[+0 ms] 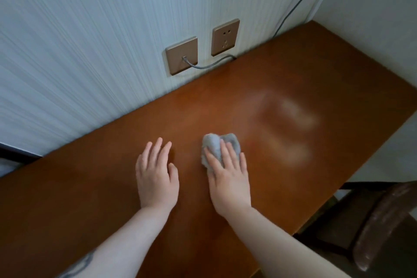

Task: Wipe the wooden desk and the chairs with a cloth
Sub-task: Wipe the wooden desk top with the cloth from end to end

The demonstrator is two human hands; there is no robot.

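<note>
- Wooden desk (101, 187): set against the striped wall; pale blurred reflections show on its right part.
- Grey cloth (214, 142): bunched, lying on the desk near its middle.
- Right hand (228, 178): fingers straight, pressing flat on the cloth.
- Left hand (156, 176): fingers extended, palm resting flat on the bare desk beside the cloth, holding nothing.
- Dark chair (381, 221): at the desk's right edge.
- Two wall sockets (225, 37): above the desk; a grey cable (209, 64) plugged into the left plate.
</note>
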